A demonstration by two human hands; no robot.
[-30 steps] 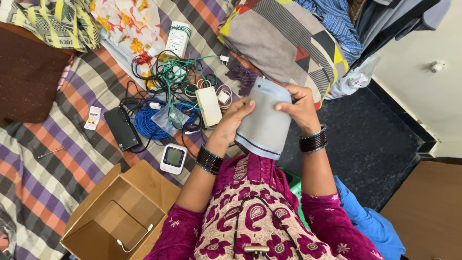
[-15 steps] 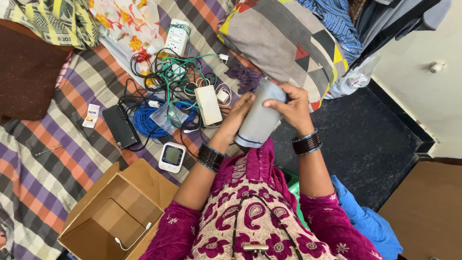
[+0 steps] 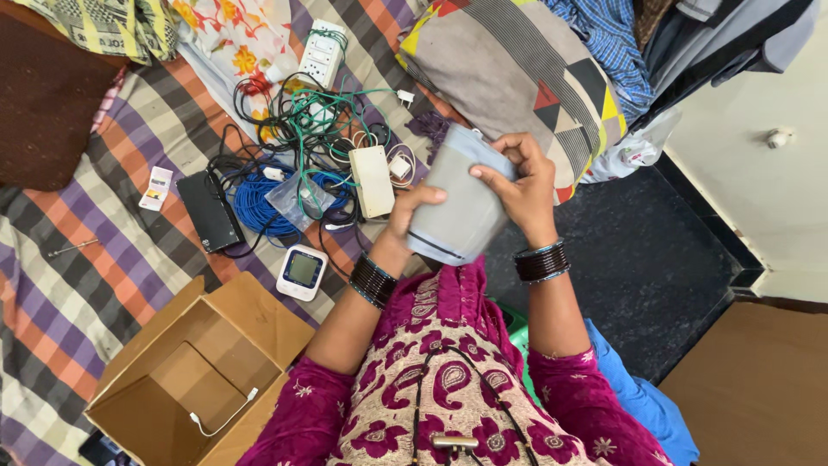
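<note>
I hold a grey blood-pressure cuff [image 3: 457,207] rolled up in front of my chest, above the edge of the striped bedspread [image 3: 103,259]. My left hand [image 3: 405,216] wraps its lower side, fingers curled around the fabric. My right hand [image 3: 522,185] grips the upper end, thumb and fingers pinched on the rim. Just beside my left wrist lies a white blood-pressure monitor [image 3: 301,271], near an open cardboard box [image 3: 194,362] and a tangle of cables [image 3: 302,147].
</note>
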